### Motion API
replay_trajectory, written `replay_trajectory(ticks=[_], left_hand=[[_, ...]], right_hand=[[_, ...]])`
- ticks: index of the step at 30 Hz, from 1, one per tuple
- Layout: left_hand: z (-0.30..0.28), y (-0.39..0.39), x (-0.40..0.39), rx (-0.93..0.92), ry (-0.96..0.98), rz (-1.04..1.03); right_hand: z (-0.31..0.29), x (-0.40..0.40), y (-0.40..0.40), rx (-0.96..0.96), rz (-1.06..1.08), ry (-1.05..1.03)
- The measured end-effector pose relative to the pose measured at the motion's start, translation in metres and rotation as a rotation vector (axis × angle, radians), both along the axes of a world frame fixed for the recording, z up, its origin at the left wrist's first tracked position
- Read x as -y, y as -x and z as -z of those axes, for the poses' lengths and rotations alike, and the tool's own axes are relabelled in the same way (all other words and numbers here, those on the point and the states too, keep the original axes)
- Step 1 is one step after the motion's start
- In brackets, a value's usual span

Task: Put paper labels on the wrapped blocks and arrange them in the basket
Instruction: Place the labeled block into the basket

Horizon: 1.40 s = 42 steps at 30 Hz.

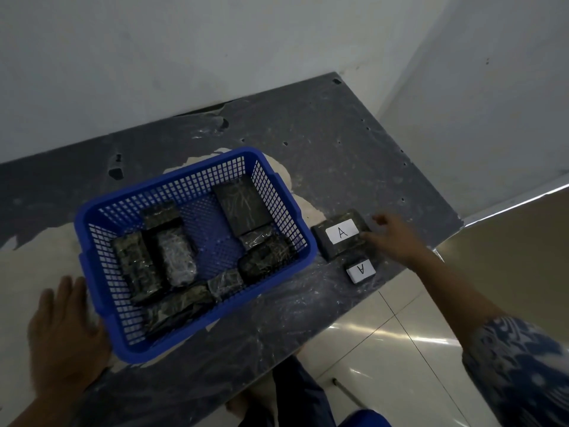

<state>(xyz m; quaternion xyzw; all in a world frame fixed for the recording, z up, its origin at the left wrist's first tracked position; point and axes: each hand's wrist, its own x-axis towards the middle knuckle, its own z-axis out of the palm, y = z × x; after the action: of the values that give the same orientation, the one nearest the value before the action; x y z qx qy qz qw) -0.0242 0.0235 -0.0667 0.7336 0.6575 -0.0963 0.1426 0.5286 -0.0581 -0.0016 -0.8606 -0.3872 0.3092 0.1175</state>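
Note:
A blue mesh basket (277, 192) stands on the dark table and holds several dark wrapped blocks (175, 254), none with a label showing. Right of the basket lies a larger wrapped block (320, 238) with a white paper label (341, 231) marked "A". A smaller block in front of it carries another "A" label (361, 269). My right hand (392, 237) rests its fingertips on the right end of the larger labelled block. My left hand (66, 337) lies flat against the basket's near left corner, fingers spread.
The worn table (323, 143) sits in a room corner, with white walls behind and to the right. Its right edge drops to a shiny tiled floor (385, 340). My legs in blue show below the table's front edge.

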Motion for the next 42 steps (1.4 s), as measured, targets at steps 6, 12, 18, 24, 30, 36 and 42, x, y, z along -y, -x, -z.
replay_trajectory(ticks=[6,12,18,24,30,36,42], left_hand=[[0.005,0.004,-0.001,-0.011,0.001,0.030],[0.016,0.013,-0.001,0.013,-0.041,0.039],[0.020,0.016,0.000,0.013,-0.073,0.025],[0.008,0.008,0.005,0.078,-0.108,-0.020],[0.000,0.001,0.012,0.186,-0.136,-0.154],[0.009,0.007,0.013,0.233,-0.157,-0.162],[0.014,0.009,0.012,0.250,-0.179,-0.161]], right_hand=[[0.010,-0.049,-0.009,0.401,-0.714,0.331],[0.020,-0.062,-0.018,0.478,-0.869,0.331],[0.002,-0.056,-0.020,0.391,-0.740,0.078],[-0.036,-0.035,-0.016,0.315,-0.409,-0.109],[-0.070,-0.015,0.026,0.199,-0.063,-0.417],[-0.074,-0.045,0.131,-0.101,-0.061,-0.550],[-0.026,-0.083,0.219,-0.096,-0.129,-0.392]])
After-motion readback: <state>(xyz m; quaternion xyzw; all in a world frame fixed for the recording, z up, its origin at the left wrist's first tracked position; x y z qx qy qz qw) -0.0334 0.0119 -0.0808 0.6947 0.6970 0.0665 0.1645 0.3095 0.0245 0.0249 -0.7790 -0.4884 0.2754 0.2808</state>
